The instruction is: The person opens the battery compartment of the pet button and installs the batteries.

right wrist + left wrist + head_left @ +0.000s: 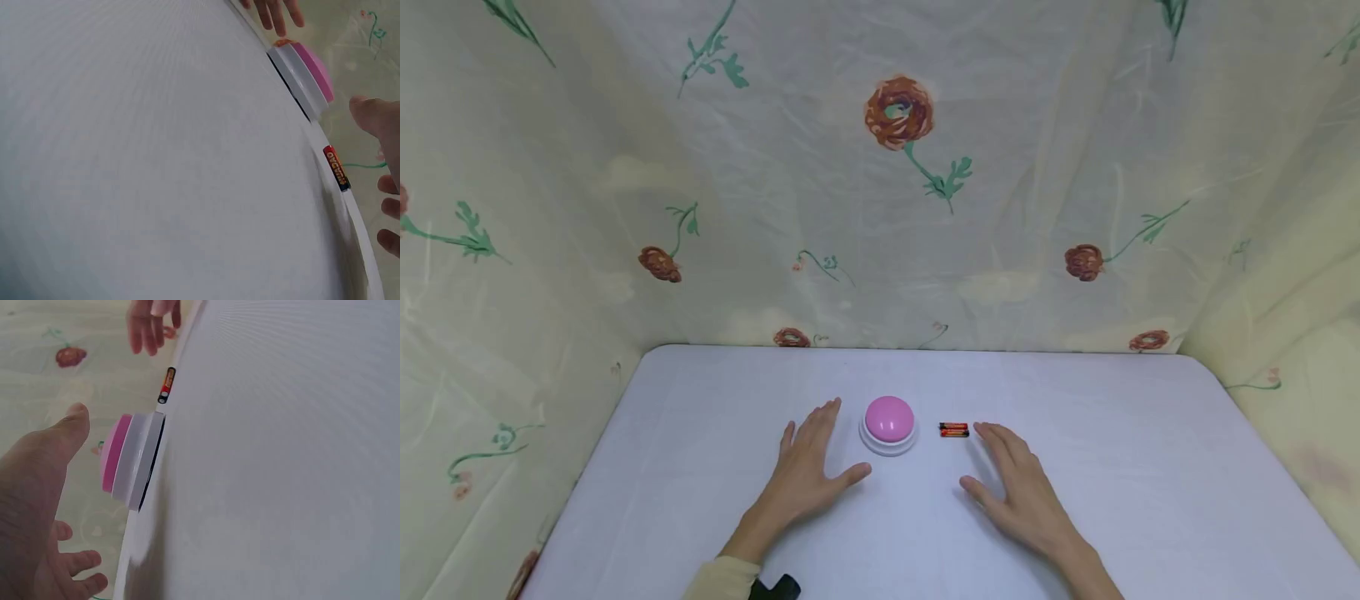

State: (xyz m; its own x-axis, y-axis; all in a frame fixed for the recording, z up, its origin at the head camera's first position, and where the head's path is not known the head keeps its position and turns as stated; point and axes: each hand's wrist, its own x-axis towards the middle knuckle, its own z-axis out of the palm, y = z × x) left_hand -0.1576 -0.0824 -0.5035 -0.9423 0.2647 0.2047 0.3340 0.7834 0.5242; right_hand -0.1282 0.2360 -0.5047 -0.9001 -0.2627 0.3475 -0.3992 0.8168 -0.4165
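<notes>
A round push-button light with a pink dome (890,418) and a white base stands on the table between the two hands. To its right lie two small red and black batteries (954,430), side by side. My left hand (808,479) is left of the pink-domed thing, fingers spread and thumb pointing toward it, apart from it. My right hand (1017,492) hovers beside the batteries, fingers extended and holding nothing. In the left wrist view the pink dome (114,453) is near the left thumb. The right wrist view shows a battery (336,167) near the right hand.
A white-covered table (700,417) with rounded far corners carries these things. Pale curtains (1000,208) with printed flowers hang behind it and at both sides. A black strap piece (778,587) shows at the left wrist, by a beige sleeve (722,579).
</notes>
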